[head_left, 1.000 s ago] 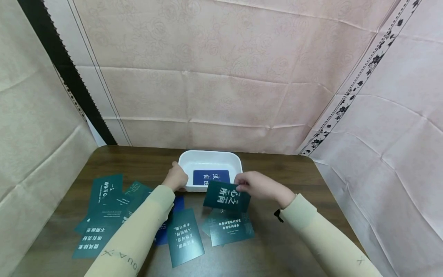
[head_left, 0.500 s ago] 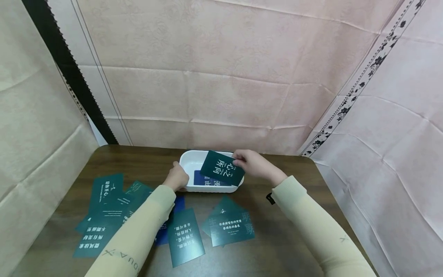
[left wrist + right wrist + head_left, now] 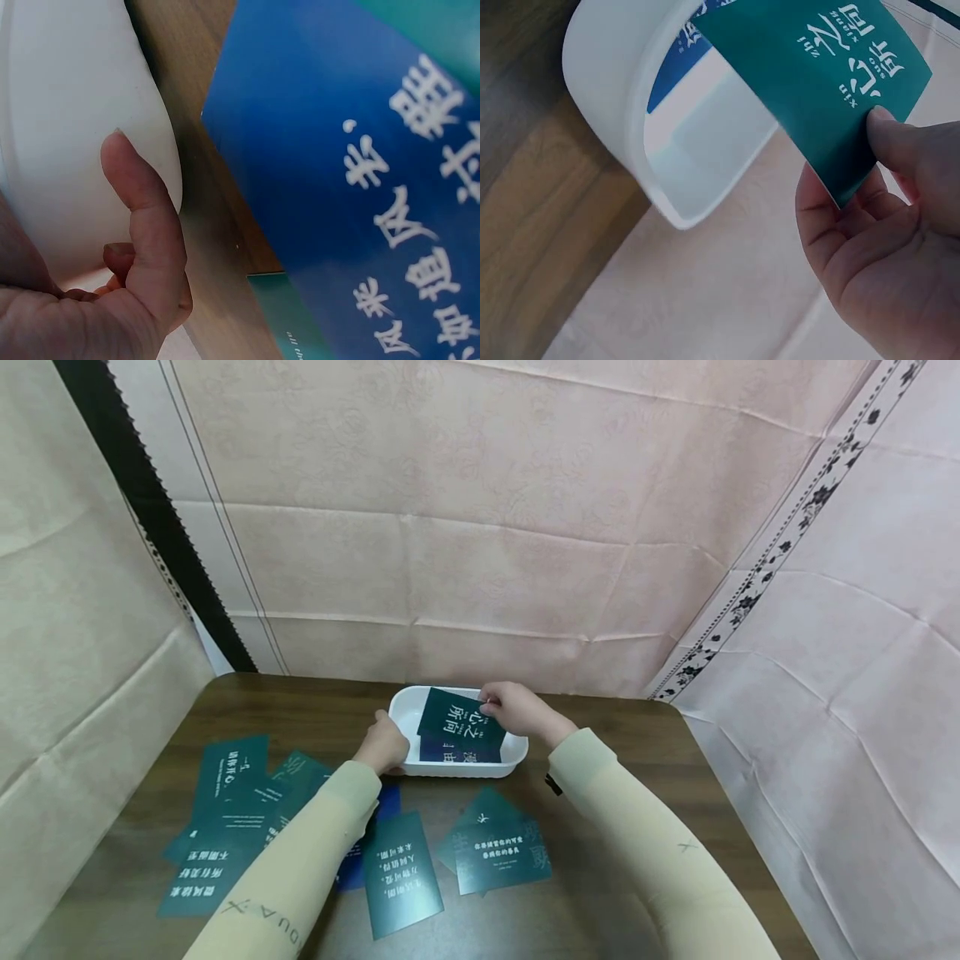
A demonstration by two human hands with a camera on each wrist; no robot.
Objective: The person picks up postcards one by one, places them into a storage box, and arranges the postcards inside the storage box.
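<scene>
A white plastic tray [image 3: 517, 758] stands at the back middle of the table, with a blue card [image 3: 467, 752] lying inside. My right hand [image 3: 517, 708] pinches a dark green card [image 3: 442, 714] with white characters between thumb and fingers. This card is over the tray and partly covers the blue one. In the right wrist view, the thumb [image 3: 889, 139] presses the card's face near one corner. My left hand [image 3: 382, 745] holds the tray's left end, its thumb [image 3: 139, 176] along the outer wall in the left wrist view.
Several green cards [image 3: 225, 839] overlap at the left of the wooden table [image 3: 600, 852]. In front of the tray lie a green card [image 3: 401, 877], a blue card [image 3: 277, 127] partly under the left arm, and two overlapping green cards [image 3: 502, 860]. Pale cloth [image 3: 450, 568] hangs behind.
My right hand has lifted the green card off the cards in front and carried it back and left, over the tray. The left hand has stayed at the tray's end.
</scene>
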